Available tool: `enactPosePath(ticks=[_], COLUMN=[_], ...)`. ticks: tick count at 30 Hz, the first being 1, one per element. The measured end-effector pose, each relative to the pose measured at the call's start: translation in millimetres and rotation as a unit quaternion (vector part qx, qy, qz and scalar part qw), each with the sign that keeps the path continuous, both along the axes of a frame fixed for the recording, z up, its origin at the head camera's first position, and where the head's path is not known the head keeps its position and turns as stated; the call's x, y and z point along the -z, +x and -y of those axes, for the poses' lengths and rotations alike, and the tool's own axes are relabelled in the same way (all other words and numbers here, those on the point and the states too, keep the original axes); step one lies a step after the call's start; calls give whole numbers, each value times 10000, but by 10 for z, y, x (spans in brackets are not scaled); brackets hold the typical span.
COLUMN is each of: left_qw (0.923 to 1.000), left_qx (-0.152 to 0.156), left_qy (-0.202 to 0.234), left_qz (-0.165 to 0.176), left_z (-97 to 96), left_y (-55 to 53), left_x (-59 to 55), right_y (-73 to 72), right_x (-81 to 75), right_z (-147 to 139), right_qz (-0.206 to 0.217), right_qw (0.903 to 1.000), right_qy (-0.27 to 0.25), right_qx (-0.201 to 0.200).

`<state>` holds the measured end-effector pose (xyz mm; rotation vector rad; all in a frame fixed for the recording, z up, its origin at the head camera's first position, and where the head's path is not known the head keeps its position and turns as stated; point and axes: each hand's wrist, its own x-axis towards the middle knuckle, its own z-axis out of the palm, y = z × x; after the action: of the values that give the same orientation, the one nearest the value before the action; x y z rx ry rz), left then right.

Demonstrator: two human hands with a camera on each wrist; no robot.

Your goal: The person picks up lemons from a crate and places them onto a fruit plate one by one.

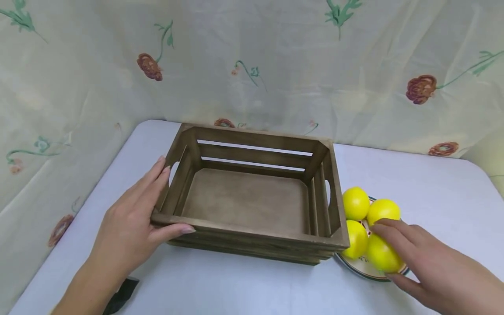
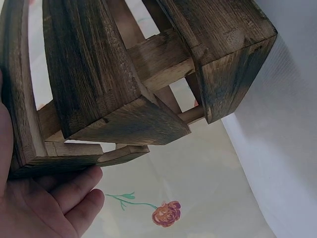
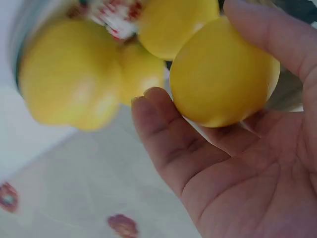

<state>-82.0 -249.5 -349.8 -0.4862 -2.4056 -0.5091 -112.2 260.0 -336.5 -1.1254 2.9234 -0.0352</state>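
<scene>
A brown slatted wooden crate (image 1: 252, 247) with cut-out handles stands on the white table. My left hand (image 1: 130, 214) holds its near left corner, thumb on the near rim and fingers along the left side. The left wrist view has the crate's slats (image 2: 94, 74) close up, with fingers (image 2: 79, 198) against the top rail. Right of the crate, several yellow lemons sit on a patterned plate (image 1: 364, 269). My right hand (image 1: 429, 262) grips the nearest lemon (image 1: 383, 253); in the right wrist view thumb and fingers lie around this lemon (image 3: 223, 74).
A floral cloth (image 1: 275, 65) hangs behind and to the left of the table (image 1: 236, 288). A dark object (image 1: 122, 295) lies partly hidden under my left wrist. The plate's left part is beside the crate's near right corner.
</scene>
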Motion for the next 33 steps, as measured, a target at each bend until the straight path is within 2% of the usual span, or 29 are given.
enactPosePath(ticks=[2, 3, 9, 16, 21, 28, 33], left_qw=[10000, 10000, 9998, 9999, 9998, 10000, 10000], left_qx=[-5, -15, -64, -152, -159, -64, 1], left_qy=[19, 29, 114, 63, 48, 56, 57], left_qz=[19, 15, -151, -9, 119, 5, 42], left_z=[1, 2, 27, 39, 35, 27, 20], left_y=[9, 12, 28, 44, 43, 25, 11], left_x=[8, 11, 18, 19, 25, 28, 18], right_y=[13, 23, 50, 25, 28, 58, 88], right_x=[90, 124, 237, 340, 422, 521, 565], right_z=[-55, -67, -30, 30, 49, 35, 31], right_qz=[-298, -307, 89, -562, -566, -852, -972], right_qw=[9992, 9991, 9995, 9978, 9978, 9933, 9921], right_qy=[-232, -265, -36, -306, -318, -718, -757], right_qx=[-140, -116, 304, -192, -113, -304, -224])
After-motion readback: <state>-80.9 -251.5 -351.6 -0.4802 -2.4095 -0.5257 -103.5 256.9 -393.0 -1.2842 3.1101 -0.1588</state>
